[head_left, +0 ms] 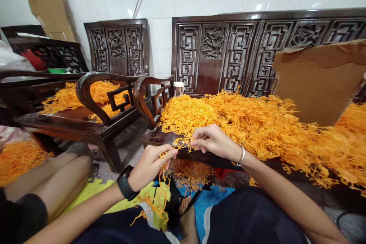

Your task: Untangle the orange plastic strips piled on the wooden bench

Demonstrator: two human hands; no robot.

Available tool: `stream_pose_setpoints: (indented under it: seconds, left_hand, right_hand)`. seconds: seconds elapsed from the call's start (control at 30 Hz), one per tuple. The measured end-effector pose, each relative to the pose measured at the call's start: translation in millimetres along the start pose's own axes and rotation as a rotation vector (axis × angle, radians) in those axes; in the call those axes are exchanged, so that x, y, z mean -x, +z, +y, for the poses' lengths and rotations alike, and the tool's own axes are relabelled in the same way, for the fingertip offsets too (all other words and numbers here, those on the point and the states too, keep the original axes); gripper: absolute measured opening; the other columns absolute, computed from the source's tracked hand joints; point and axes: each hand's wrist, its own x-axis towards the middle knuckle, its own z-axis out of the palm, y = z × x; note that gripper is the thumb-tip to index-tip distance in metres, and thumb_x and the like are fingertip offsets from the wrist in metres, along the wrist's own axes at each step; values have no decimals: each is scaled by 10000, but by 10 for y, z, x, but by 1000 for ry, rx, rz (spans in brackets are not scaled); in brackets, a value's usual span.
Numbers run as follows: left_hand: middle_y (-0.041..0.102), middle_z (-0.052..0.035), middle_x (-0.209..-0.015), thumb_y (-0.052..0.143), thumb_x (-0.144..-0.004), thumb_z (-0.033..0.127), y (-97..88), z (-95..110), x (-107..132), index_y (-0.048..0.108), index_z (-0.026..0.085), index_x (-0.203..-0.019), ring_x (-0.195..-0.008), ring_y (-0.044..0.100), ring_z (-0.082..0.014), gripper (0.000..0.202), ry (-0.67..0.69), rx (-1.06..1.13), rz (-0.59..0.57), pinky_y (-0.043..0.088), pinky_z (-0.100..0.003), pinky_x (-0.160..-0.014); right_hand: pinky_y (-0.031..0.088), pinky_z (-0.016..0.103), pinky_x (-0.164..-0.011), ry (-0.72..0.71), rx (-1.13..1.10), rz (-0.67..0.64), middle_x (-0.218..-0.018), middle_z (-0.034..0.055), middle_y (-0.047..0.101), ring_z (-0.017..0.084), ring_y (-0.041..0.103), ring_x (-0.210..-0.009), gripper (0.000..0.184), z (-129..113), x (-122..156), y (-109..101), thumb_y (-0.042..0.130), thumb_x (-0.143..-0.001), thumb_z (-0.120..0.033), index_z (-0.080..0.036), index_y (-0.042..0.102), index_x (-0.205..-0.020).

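Note:
My left hand [151, 162], with a dark watch on its wrist, is closed on an orange stringy sprig [162, 183] whose thin strands dangle below it over my lap. My right hand [213, 143], wearing a silver bracelet, pinches the curly orange upper part [182, 143] between thumb and fingers. The two hands are a short way apart, with thin orange strands stretched between them. Just behind them, a large heap of similar orange sprigs [243, 118] covers much of the dark wooden bench [164, 137]. The exact material of the sprigs cannot be made out.
Cardboard [317, 80] leans on the bench at right. A white-capped bottle [178, 88] stands behind the heap. To the left, a carved wooden chair [94, 133] bears more orange sprigs. Another person's bare legs [57, 183] are close at my left. Loose orange strands [190, 173] lie below the bench.

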Motion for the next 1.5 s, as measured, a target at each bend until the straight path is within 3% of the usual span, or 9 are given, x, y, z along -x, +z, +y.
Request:
stream_pose_setpoints:
  seconds: [0.4, 0.57, 0.8, 0.9, 1.0, 1.07, 1.2, 1.33, 1.5]
  left_hand:
    - [518, 29, -457, 440, -841, 384, -27, -35, 40, 573, 125, -668, -409, 444, -62, 338, -16, 37, 35, 339, -162, -464]
    - [490, 26, -468, 510, -791, 413, -272, -199, 77, 574, 125, -712, -429, 446, -75, 305, -132, 230, 308, 364, -164, -426]
    - [470, 36, -440, 526, -784, 404, -232, -185, -39, 610, 107, -917, -361, 393, -60, 336, -152, 431, 268, 323, -162, -370]
    - [383, 63, -381, 537, -783, 391, -186, -170, -80, 631, 107, -889, -333, 316, -33, 317, -130, 403, 293, 238, -145, -355]
    - [323, 75, -365, 529, -781, 419, -140, -173, -108, 637, 103, -824, -322, 275, -26, 337, -143, 413, 252, 199, -152, -351]
    - [307, 74, -365, 525, -779, 440, -91, -179, -128, 633, 101, -772, -328, 267, -25, 355, -143, 403, 214, 181, -154, -354]
    - [300, 76, -366, 506, -785, 462, 26, -181, -163, 600, 112, -720, -333, 263, -28, 368, -123, 376, 138, 178, -159, -360]
    - [295, 79, -371, 478, -799, 473, 70, -149, -147, 575, 119, -717, -336, 260, -32, 376, -100, 362, 63, 193, -165, -370]
    - [301, 68, -424, 477, -795, 478, 14, -154, -76, 566, 111, -679, -375, 241, -30, 395, -73, 332, -170, 159, -172, -376]
  right_hand:
    - [408, 194, -446, 39, -12, 40, -551, 9, 570, 70, 496, -415, 194, -14, 63, -25, 587, -762, -283, -127, 594, -648]
    - [461, 223, -470, -14, 46, 399, -577, 33, 601, 110, 549, -466, 225, 148, 174, -325, 609, -752, -348, -125, 624, -725]
    - [489, 354, -797, -335, 232, 931, -936, 79, 600, 175, 598, -824, 248, 556, -408, -522, 487, -843, -311, -166, 598, -1011]
    - [348, 468, -969, -220, 407, 768, -1185, 124, 477, 261, 436, -1142, 403, 805, -686, -527, 522, -799, -306, -181, 508, -1182]
    - [263, 522, -1006, -24, 386, 571, -1303, 152, 358, 311, 268, -1261, 572, 884, -700, -413, 605, -725, -342, -172, 441, -1247]
    - [334, 467, -978, -26, 231, 437, -1280, 141, 397, 272, 368, -1207, 484, 768, -576, -275, 557, -773, -372, -175, 467, -1207]
    - [469, 326, -810, -98, -18, -25, -1096, 84, 570, 168, 585, -900, 440, 325, -263, 15, 533, -813, -397, -197, 461, -1199]
    - [461, 256, -647, -116, 194, -42, -690, 36, 622, 133, 581, -639, 260, 52, -123, 127, 495, -850, -367, -142, 624, -873]
    - [437, 211, -600, -218, 216, -166, -670, 29, 612, 105, 566, -595, 282, 79, -14, -47, 420, -893, -301, -138, 621, -780]
